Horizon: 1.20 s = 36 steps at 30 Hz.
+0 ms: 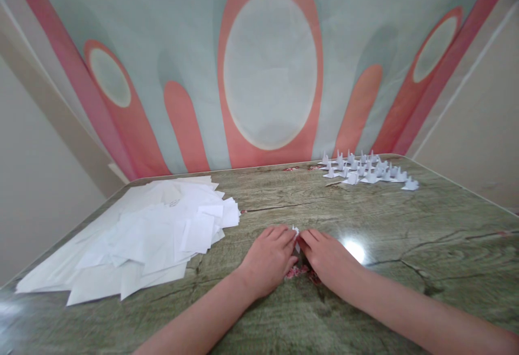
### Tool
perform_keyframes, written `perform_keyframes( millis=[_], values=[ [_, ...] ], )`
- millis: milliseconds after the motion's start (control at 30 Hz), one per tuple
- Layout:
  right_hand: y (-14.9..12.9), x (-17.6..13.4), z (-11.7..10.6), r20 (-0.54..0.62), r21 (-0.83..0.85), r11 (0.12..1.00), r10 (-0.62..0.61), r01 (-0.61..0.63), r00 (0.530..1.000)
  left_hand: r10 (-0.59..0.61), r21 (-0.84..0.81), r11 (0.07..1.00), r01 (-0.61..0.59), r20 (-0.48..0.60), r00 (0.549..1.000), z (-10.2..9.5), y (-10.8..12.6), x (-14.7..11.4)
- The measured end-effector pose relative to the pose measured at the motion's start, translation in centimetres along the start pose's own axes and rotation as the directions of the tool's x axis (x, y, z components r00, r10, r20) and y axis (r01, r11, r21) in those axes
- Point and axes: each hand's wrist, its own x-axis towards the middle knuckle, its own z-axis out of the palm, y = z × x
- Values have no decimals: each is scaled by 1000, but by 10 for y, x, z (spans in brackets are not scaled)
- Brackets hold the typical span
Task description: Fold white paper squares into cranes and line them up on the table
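The folded paper was partly hidden by the left hand and right hand; both forearms were cut off below; marks on one sheet couldn't be read.

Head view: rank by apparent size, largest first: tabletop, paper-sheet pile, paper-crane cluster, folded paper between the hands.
1. Tabletop
2. Paper-sheet pile
3. Paper-crane cluster
4. Folded paper, partly hidden; ranked by what shows
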Motion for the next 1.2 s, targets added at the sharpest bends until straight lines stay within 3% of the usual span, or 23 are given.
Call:
perform_keyframes(
  millis=[400,667,933,1200],
  values=[
    [3,0,-3,24,9,1000,18,-19,1000,-26,-49,998,27,26,999,4,3,-5],
    [9,-5,6,-52,65,998,11,-8,999,7,-180,984,-4,11,1000,2,-7,-3],
    [14,-3,2,-108,239,957,195,-165,975,-7,-298,955,-3,-32,999,0,-10,-3],
    [16,-2,6,-92,383,902,254,-201,963,-102,-321,945,64,-102,990,5,-12,-6]
  ],
)
